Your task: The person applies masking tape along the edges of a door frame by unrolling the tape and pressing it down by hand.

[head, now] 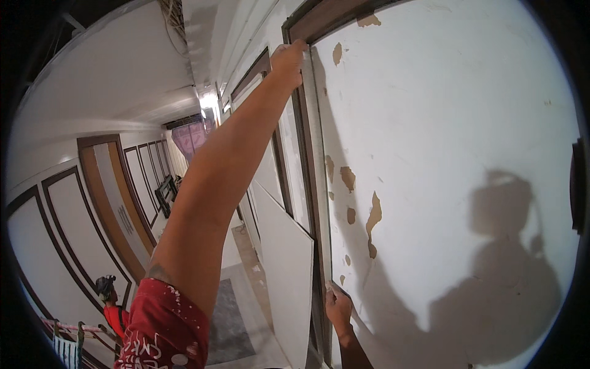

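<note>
A long, narrow pale strip (321, 184) stands nearly upright between a dark wooden frame (308, 184) and a white wall panel (428, 115). Its material is hard to tell. My left hand (290, 60), on the raised arm, is closed around its top end, just under the frame's upper corner. Lower down, my right hand (339, 306) grips the bottom end with the thumb upward. Brown patches (374, 217) show on the panel where the white surface has come away. Shadows of my head and arm fall across the panel.
A loose white board (286, 267) leans by the frame at lower left. Behind my arm, another person (110, 295) in red stands near a metal rack (69, 327). Dark-trimmed wall panels (69, 207) and a wooden door (115, 198) line the opposite wall. A grey mat (228, 318) covers part of the floor.
</note>
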Demonstrator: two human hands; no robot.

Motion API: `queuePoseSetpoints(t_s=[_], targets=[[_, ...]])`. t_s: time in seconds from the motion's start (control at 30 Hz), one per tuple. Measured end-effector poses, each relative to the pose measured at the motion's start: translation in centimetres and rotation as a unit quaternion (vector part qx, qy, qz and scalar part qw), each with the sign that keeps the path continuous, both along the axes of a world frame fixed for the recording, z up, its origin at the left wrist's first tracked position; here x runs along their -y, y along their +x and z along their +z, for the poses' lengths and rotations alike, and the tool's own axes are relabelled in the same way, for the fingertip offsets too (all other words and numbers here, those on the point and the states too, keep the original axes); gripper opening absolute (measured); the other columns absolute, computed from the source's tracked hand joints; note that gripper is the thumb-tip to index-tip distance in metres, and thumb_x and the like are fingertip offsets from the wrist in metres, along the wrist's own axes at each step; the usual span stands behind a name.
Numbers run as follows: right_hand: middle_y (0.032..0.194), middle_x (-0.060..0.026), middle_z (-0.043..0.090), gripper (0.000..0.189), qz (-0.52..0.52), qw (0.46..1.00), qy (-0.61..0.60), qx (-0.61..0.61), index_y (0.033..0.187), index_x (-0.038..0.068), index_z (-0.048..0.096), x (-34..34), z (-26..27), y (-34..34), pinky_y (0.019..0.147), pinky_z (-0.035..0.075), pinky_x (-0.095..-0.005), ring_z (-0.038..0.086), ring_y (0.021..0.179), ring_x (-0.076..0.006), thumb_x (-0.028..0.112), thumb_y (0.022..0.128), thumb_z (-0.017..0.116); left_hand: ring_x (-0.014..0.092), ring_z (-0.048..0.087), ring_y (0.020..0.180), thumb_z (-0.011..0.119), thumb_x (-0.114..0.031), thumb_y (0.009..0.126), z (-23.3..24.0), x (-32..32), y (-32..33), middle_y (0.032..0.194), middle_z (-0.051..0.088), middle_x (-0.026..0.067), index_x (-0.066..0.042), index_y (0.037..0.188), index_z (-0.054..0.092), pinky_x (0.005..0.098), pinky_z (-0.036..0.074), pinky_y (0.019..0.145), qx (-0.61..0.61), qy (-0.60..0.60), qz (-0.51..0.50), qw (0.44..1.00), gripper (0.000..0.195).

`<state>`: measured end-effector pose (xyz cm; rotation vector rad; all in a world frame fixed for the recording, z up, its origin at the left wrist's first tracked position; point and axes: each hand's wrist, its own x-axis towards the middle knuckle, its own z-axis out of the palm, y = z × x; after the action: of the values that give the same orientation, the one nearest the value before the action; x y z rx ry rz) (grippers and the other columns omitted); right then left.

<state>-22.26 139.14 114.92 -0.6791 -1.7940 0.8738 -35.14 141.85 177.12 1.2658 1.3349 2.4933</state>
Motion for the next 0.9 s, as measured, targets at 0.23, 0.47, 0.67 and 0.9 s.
queuePoseSetpoints(t_s=[0.23,0.47,0.67,0.9], targets=[[0.119,-0.0211,0.069,0.034,0.003,1.000,-0.002,-0.024,0.120,0.000,0.070,-0.1,-0.5,-0.3,0.098,0.052,-0.0405,0.066,0.112,-0.0364,0.020,0.100,0.051,0.025,0.062,0.079,0.077,-0.032,0.078,-1.8,-0.3,0.4,0.093,0.067,0.0127,0.002,0.102,0.063,0.0389,0.052,0.074,-0.149,0.039,0.138,0.979,0.043],[0.120,-0.0228,0.069,0.034,0.000,1.000,-0.004,0.007,0.121,0.000,0.069,0.2,0.6,-0.3,0.098,0.051,-0.0401,0.066,0.112,-0.0376,0.021,0.101,0.052,0.020,0.064,0.082,0.080,-0.025,0.082,-0.7,0.0,-3.1,0.095,0.068,0.0096,-0.003,0.098,0.066,0.0365,0.056,0.074,-0.160,0.017,0.067,0.985,0.031],[0.119,-0.0214,0.070,0.035,-0.010,1.000,-0.006,0.003,0.121,-0.001,0.069,0.6,1.6,0.1,0.099,0.051,-0.0397,0.066,0.112,-0.0367,0.022,0.101,0.052,0.014,0.062,0.076,0.080,-0.027,0.088,-0.7,0.5,-3.5,0.087,0.061,0.0019,-0.004,0.099,0.066,0.0280,0.058,0.069,-0.173,-0.034,-0.004,0.984,0.029],[0.118,-0.0202,0.070,0.032,-0.006,1.000,-0.012,-0.008,0.121,0.001,0.069,0.4,1.3,0.0,0.098,0.052,-0.0390,0.067,0.112,-0.0356,0.021,0.102,0.053,0.013,0.062,0.076,0.080,-0.027,0.087,-5.8,0.3,-4.1,0.087,0.063,0.0034,-0.001,0.105,0.067,0.0288,0.058,0.070,-0.221,-0.002,-0.025,0.975,0.035]])
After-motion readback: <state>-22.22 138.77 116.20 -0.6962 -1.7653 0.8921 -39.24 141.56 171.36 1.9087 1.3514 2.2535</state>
